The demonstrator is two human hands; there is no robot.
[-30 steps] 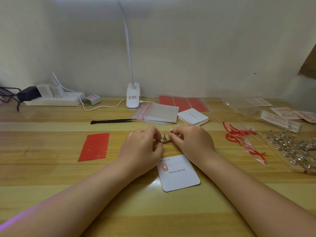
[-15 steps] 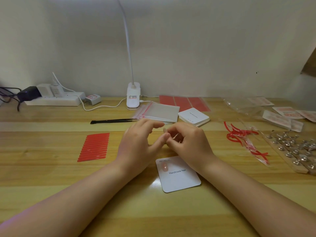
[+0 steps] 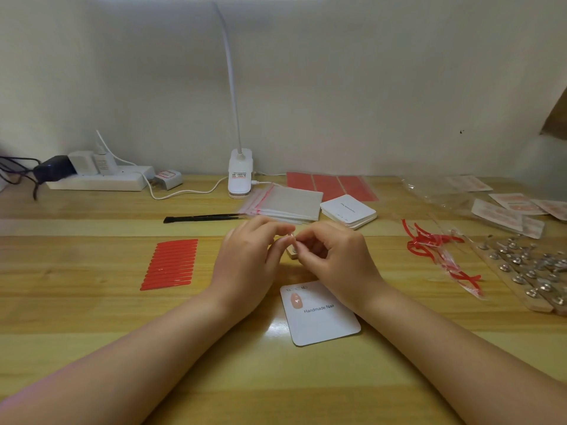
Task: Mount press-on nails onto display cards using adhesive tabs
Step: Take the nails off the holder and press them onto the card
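A white display card (image 3: 322,320) printed "Handmade Nail" lies on the wooden table in front of me, with one pink press-on nail (image 3: 296,300) stuck at its upper left. Just beyond the card, my left hand (image 3: 248,262) and my right hand (image 3: 334,259) meet fingertip to fingertip, pinching a small pale nail (image 3: 290,237) between them. A small wooden holder block (image 3: 292,254) sits on the table under the fingers, mostly hidden. A sheet of red adhesive tabs (image 3: 170,265) lies to the left of my left hand.
Black tweezers (image 3: 202,218), a stack of zip bags (image 3: 285,204) and a pile of blank cards (image 3: 348,211) lie behind the hands. Peeled red strips (image 3: 429,243) and wooden strips with metal nail stands (image 3: 527,271) fill the right side. A clip lamp (image 3: 240,176) and power strip (image 3: 98,179) stand at the back.
Both hands lifted off the wooden holder and came together above it. The left thumb and fingers closed in to meet the right fingertips around the small nail.
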